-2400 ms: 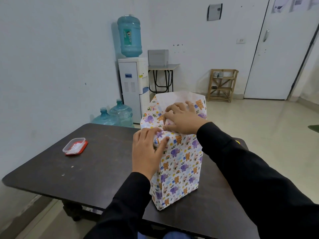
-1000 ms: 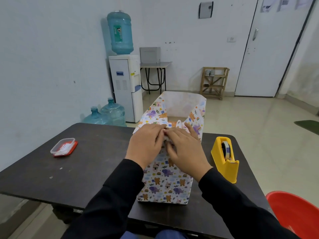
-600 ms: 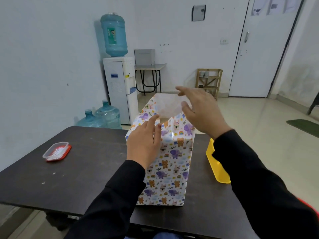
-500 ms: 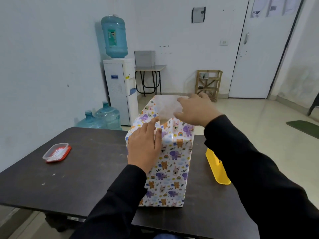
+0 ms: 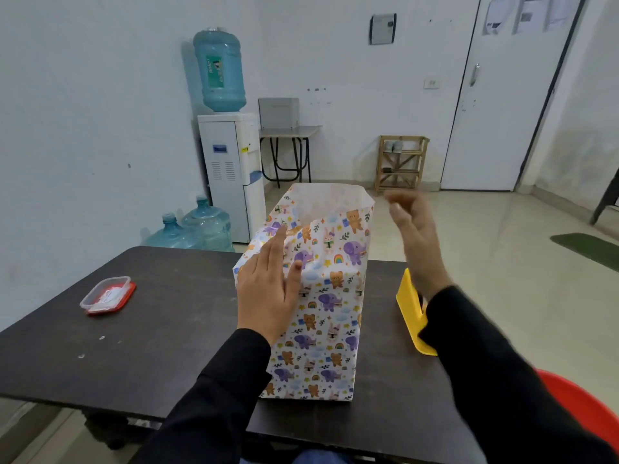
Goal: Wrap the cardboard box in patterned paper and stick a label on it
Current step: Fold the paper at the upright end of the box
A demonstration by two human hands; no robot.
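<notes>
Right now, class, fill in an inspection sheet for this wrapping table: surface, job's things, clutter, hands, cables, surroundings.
Surface: dark table, a few pale specks.
Job's things: paper-wrapped box stands on the table, its far paper end open; no label seen on it; yellow tape dispenser to its right.
Clutter: clear container with a red lid, left of the box.
Hands: left hand flat on the box's top left edge; right hand raised beside the box, blurred, holding nothing.
Cables: nothing seen.
Surroundings: water dispenser, spare bottles on the floor, wooden rack, door.
</notes>
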